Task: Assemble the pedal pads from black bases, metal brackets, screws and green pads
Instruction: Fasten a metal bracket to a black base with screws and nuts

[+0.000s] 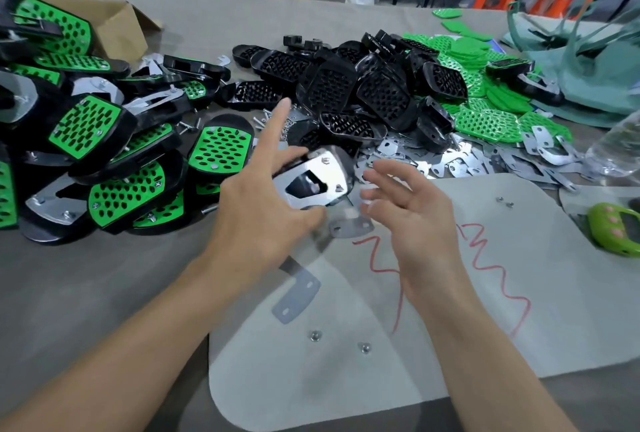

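Observation:
My left hand [258, 203] holds a pedal pad [313, 180] just above the table, its metal bracket side up with screw heads showing; the thumb and a curled finger grip it while the index finger points up and away. Close to its right, my right hand [408, 213] hovers with relaxed fingers and holds nothing. Under the pad lie two loose metal brackets [349, 229] [296, 295] on the pale mat [485, 293]. Two screws [315, 335] [365, 348] rest on the mat nearer me. Black bases [346, 92] are heaped behind, green pads [485, 113] to their right.
Finished green-and-black pedal pads [104, 154] pile up on the left beside an open cardboard box [114, 26]. Loose brackets [467, 161] litter the table right of centre. A green device [616, 229] and a clear plastic bottle [620, 147] sit at the right edge.

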`<action>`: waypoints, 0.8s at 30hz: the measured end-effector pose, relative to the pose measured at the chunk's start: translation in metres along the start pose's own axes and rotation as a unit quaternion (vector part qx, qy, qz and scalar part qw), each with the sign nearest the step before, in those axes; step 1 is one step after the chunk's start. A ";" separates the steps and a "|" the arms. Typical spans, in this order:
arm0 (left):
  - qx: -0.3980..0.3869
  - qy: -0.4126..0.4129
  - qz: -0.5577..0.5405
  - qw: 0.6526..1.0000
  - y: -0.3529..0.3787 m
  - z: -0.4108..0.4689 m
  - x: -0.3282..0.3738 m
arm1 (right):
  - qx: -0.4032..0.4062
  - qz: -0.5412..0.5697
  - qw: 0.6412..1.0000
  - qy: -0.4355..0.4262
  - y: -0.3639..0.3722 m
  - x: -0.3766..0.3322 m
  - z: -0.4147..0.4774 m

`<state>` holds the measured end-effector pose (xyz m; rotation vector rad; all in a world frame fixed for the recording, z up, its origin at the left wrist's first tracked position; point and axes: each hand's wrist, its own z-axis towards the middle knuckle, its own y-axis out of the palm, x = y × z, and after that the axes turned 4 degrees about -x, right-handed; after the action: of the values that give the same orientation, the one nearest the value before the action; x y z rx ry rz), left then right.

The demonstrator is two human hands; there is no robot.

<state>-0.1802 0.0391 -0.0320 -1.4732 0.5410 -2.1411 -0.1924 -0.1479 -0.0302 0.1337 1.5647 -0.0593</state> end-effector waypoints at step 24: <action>0.063 -0.080 -0.224 0.969 -0.007 0.016 -0.010 | -0.089 -0.369 0.919 -0.108 0.013 -0.002 -0.006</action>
<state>-0.1637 0.0502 -0.0303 -1.8057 0.0068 -2.3013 -0.1971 -0.1342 -0.0274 -0.5966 1.3163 -0.5056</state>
